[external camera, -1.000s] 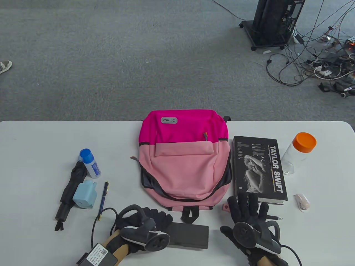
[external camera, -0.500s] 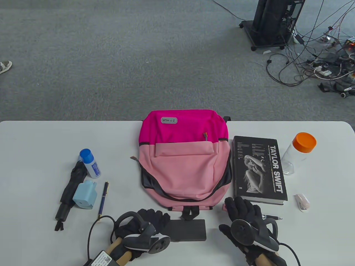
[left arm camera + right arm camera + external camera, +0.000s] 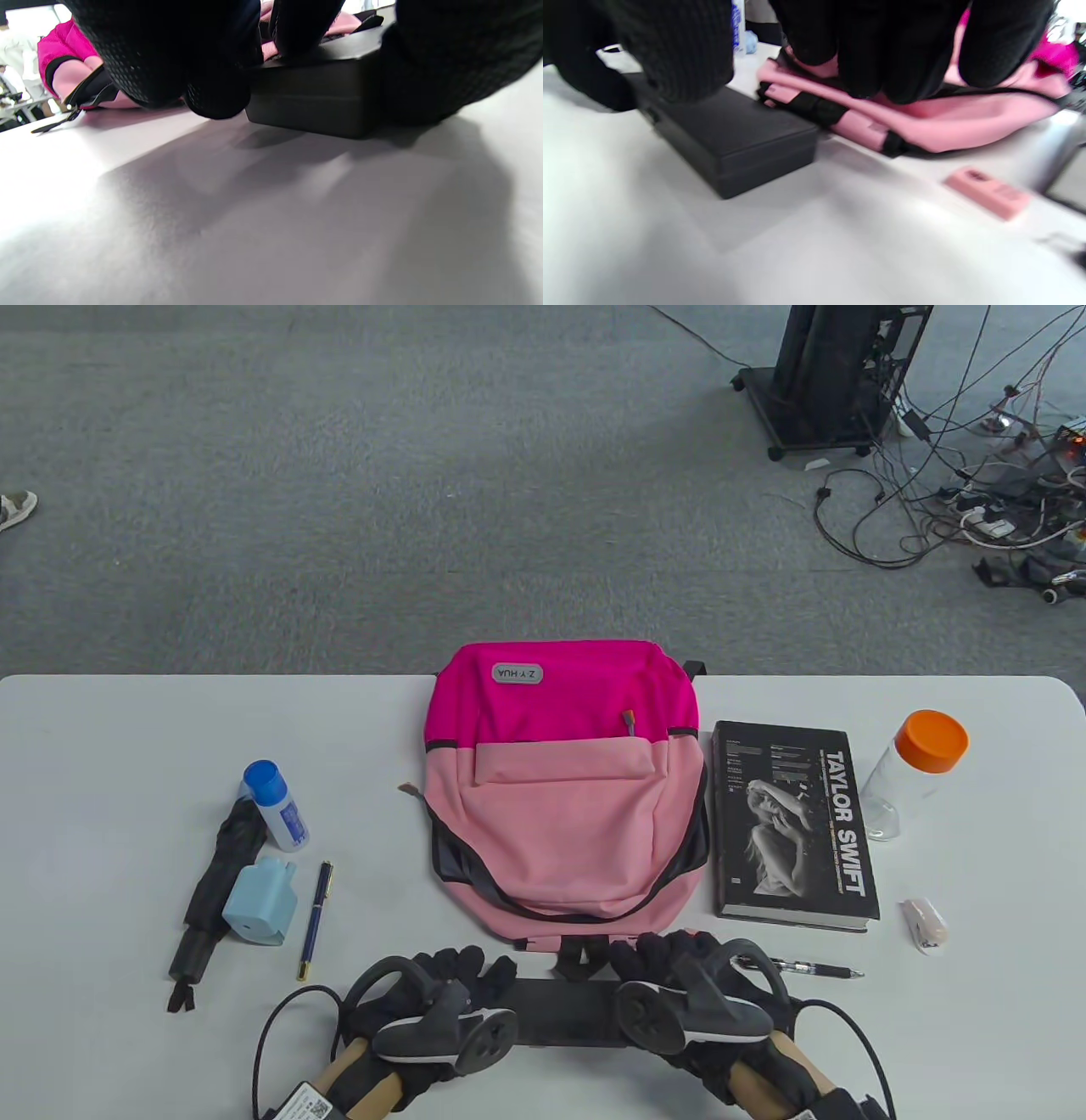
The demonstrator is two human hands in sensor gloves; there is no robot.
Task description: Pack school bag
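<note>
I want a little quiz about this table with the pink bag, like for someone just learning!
1. True or false: the backpack lies flat on the table.
2. What colour is the lid of the clear bottle?
3. Which thing are the left hand and right hand both on: A) the book, B) the black box, C) the folded umbrella?

Key: 1 true; 2 orange; 3 B.

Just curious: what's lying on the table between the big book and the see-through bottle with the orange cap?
Nothing: in the table view, only bare white table separates the book from the bottle.
</note>
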